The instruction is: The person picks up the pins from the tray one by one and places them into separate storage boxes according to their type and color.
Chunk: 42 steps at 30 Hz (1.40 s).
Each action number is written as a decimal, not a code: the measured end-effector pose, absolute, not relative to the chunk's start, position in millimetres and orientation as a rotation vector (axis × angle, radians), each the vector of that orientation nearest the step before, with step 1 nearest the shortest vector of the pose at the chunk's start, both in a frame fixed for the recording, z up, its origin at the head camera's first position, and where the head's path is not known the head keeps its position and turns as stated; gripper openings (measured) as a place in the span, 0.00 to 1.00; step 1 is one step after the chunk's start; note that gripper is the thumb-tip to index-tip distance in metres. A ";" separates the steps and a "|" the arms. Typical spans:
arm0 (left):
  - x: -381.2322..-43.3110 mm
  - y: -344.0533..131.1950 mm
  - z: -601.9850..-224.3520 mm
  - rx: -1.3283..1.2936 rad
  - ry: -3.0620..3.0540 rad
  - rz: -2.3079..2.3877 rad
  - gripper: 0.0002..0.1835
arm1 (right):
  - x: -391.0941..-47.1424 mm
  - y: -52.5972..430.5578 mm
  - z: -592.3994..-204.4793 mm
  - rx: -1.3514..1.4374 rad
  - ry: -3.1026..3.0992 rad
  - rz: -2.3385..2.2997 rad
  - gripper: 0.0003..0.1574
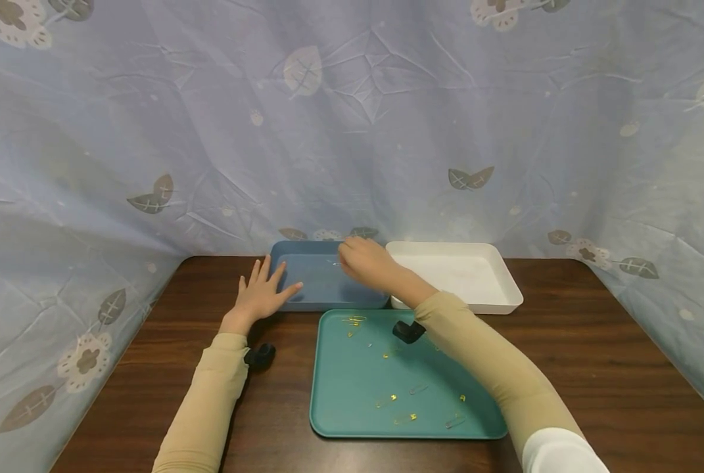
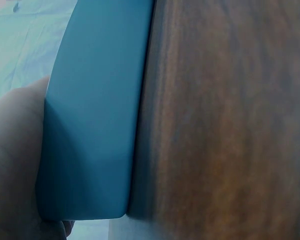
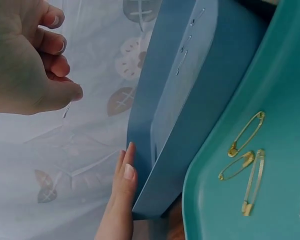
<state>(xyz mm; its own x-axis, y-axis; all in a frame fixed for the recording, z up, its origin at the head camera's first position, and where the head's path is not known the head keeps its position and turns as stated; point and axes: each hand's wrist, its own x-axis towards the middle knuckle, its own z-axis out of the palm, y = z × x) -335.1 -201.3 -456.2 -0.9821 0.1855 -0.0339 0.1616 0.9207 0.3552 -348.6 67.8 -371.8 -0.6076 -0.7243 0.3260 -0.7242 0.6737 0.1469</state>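
My right hand (image 1: 368, 263) is over the right part of the blue tray (image 1: 322, 282). In the right wrist view its thumb and fingers pinch a silver safety pin (image 3: 66, 110), whose end pokes out below the thumb. My left hand (image 1: 259, 294) rests at the left edge of the blue tray with its fingers spread and straight. Silver safety pins (image 3: 182, 62) lie on the blue tray's floor. Gold safety pins (image 3: 247, 134) and silver ones are scattered over the green tray (image 1: 352, 374) in front.
To the right of the blue tray stands a white tray (image 1: 458, 272), partly behind my right forearm. All the trays sit on a dark wooden table (image 1: 570, 355). A patterned pale cloth (image 1: 352, 144) hangs behind and at both sides.
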 end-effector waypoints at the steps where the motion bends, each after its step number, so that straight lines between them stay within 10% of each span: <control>1: -335.3 -201.3 -456.2 0.268 3.014 0.546 0.49 | -350.9 65.1 -372.0 1.135 -2.535 -0.002 0.06; 42: -332.7 -201.5 -453.2 0.254 3.014 0.565 0.49 | -424.2 2.6 -395.5 0.835 -2.822 0.143 0.10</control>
<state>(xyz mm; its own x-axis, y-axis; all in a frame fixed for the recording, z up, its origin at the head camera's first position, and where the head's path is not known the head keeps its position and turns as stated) -332.7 -201.5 -453.2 -0.9843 0.1734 -0.0327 0.1498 0.9191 0.3643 -424.2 2.6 -395.5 -0.8220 -0.5281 0.2130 -0.5470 0.8363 -0.0375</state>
